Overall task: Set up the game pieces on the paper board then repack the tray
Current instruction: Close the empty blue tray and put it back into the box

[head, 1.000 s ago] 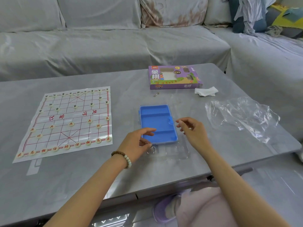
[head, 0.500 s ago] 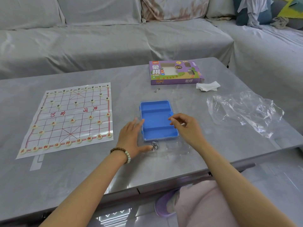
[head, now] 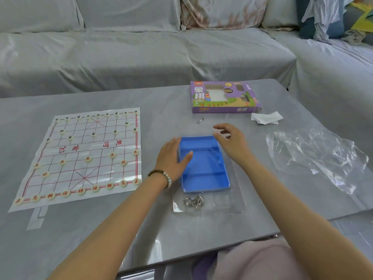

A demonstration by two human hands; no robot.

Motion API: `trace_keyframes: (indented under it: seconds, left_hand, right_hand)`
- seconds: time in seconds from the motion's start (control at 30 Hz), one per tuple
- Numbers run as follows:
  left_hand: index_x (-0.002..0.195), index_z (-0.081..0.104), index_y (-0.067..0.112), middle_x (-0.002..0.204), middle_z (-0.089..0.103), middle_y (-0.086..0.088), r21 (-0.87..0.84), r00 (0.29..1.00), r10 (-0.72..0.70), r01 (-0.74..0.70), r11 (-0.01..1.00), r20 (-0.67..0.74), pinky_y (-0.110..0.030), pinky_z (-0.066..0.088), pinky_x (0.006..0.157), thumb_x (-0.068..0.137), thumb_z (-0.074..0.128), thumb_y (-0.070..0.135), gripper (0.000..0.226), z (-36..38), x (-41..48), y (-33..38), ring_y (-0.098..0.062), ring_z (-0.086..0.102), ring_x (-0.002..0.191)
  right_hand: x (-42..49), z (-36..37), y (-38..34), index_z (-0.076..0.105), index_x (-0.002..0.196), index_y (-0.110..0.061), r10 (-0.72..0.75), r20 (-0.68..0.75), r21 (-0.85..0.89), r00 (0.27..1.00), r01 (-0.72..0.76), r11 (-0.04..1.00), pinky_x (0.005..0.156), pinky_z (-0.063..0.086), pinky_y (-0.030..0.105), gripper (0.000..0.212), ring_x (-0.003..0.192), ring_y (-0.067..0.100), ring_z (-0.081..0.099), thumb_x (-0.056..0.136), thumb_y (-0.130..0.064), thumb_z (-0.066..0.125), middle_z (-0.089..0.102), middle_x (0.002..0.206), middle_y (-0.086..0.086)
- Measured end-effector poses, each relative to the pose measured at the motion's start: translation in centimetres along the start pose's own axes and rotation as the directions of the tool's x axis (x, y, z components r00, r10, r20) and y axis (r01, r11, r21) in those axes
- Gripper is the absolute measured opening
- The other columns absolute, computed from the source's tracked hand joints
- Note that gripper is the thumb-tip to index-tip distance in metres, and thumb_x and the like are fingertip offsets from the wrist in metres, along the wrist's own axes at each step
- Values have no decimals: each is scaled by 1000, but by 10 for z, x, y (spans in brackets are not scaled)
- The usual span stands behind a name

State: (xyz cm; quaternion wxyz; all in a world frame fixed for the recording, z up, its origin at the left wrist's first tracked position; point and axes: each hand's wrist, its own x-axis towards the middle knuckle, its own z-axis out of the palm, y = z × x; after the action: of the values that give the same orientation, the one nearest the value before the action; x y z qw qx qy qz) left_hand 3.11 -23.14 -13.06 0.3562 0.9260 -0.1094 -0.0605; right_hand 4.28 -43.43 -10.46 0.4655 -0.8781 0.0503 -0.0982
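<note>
Left of the blue tray the pieces stand set on the paper board; repacking looks barely begun, left hand flat on the tray, right hand loose and empty.

Left hand lies flat, fingers straight; right hand has fingers loosely curled.

- Bright, soft, even daylight; shadows are faint and soft-edged.
- The glossy worktop carries pale glare streaks near its front edge and dim reflections of the arms.
- The plastic bag sparkles with small highlights.
- The right hand is motion-blurred at its fingers.
- Wide-angle distortion bends the sofa and the worktop's edges; the corners look soft.
</note>
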Motion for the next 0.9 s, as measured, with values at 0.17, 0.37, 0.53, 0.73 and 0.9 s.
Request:
trace_keyframes:
  seconds: [0.17,0.37,0.53,0.73,0.9]
  left_hand:
    - [148,8,19,157,4,1,161,999,-35,32,986,14,-36,5,118,92,32,59,73,21,21,-1,-20,-2,144]
    - [148,-1,23,156,-5,7,297,998,5,16,955,-70,-29,-1,115,68,-6,71,94,36,18,-6,-17,-12,143]
    - [148,3,24,156,-2,8,256,995,22,2,967,-94,-30,3,117,70,-1,71,91,37,18,-8,-16,-12,143]
    - [148,5,24,156,0,8,275,997,14,9,961,-81,-31,10,117,74,4,71,87,37,18,-7,-16,-9,143]
    - [148,7,22,156,1,7,271,998,-1,20,962,-67,-32,12,117,90,26,63,73,35,18,-7,-17,-8,143]
  right_hand:
    - [77,34,5,53,128,-8,148,94,-158,985,-132,979,94,37,27,45,119,21,50,90,-30,60,54,132,7]
    - [129,69,21,54,122,-11,276,85,-369,957,-227,901,96,44,37,49,114,26,51,81,-37,66,54,126,10]
    - [144,78,28,66,108,-11,248,28,-344,968,-224,912,95,47,37,33,107,24,58,79,-25,72,63,115,7]
    - [137,70,26,68,94,-9,227,59,-204,972,-211,956,80,50,28,17,84,17,57,77,-10,73,62,87,3]
    - [87,41,-14,67,84,-4,69,-1,124,998,-68,990,59,50,19,6,60,10,60,80,-7,70,66,74,6]
